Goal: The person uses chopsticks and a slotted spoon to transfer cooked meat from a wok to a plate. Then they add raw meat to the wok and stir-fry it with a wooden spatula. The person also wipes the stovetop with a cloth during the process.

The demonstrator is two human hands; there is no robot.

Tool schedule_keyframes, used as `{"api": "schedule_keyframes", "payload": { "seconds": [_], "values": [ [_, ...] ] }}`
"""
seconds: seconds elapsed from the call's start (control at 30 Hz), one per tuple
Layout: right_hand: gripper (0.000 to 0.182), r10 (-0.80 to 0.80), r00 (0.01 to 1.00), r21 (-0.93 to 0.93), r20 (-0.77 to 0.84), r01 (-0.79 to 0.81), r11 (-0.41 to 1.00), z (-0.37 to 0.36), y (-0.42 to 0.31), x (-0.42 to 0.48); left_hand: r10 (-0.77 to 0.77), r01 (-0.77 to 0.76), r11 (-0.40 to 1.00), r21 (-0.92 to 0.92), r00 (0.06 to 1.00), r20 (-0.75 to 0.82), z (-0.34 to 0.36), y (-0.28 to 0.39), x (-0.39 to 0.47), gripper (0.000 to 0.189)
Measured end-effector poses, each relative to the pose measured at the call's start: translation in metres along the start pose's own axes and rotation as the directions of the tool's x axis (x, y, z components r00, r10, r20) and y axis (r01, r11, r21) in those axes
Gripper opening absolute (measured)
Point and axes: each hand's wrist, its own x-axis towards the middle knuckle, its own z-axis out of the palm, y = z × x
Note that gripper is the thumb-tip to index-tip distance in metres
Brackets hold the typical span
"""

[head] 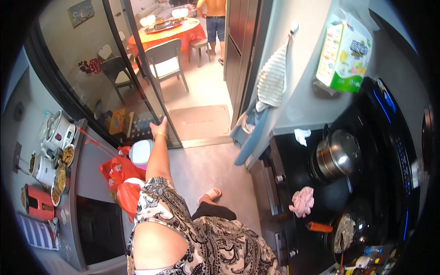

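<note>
My left hand [160, 128] reaches forward and touches the dark frame edge of a sliding glass door [144, 65], its thumb and fingers apart. Whether the fingers grip the frame, I cannot tell. My right hand is out of view. Beyond the doorway a beige floor mat [201, 122] lies on the floor. Below my left hand stands a bin with a pale lid [141, 152], beside red plastic bags [120, 170].
On the right, a black counter [295, 165] holds a steel pot [337, 154], a pink cloth [302, 202] and a wok [347, 233]. Food dishes and a rice cooker [60, 132] line the left counter. A person [216, 27] stands near a round table [165, 34].
</note>
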Motion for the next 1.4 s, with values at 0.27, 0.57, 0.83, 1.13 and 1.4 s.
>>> {"api": "schedule_keyframes", "payload": {
  "seconds": [0.27, 0.57, 0.83, 1.13, 1.4],
  "values": [
    [0.024, 0.219, 0.953, -0.173, -0.209, -0.256, 0.951, 0.033, -0.078, -0.004, 0.191, -0.192, 0.981, -0.029, 0.98, -0.053, 0.04, 0.13, 0.159, 0.11],
    [0.031, 0.388, 0.867, -0.232, -0.311, -0.465, 0.854, 0.056, -0.149, -0.007, 0.046, -0.062, 0.992, -0.112, 0.989, -0.139, 0.067, 0.183, 0.264, 0.106],
    [0.035, 0.378, 0.879, -0.274, -0.29, -0.455, 0.847, 0.058, -0.171, -0.016, 0.263, -0.186, 0.952, 0.242, 0.903, -0.339, 0.062, 0.192, 0.23, 0.07],
    [0.03, 0.34, 0.917, -0.276, -0.208, -0.388, 0.879, 0.051, -0.144, -0.03, 0.247, -0.164, 0.947, 0.275, 0.922, -0.3, 0.076, 0.201, 0.201, 0.069],
    [0.029, 0.28, 0.952, -0.261, -0.125, -0.303, 0.916, 0.047, -0.108, -0.024, 0.365, -0.3, 0.914, 0.272, 0.901, -0.235, 0.121, 0.21, 0.167, 0.071]
  ]
}}
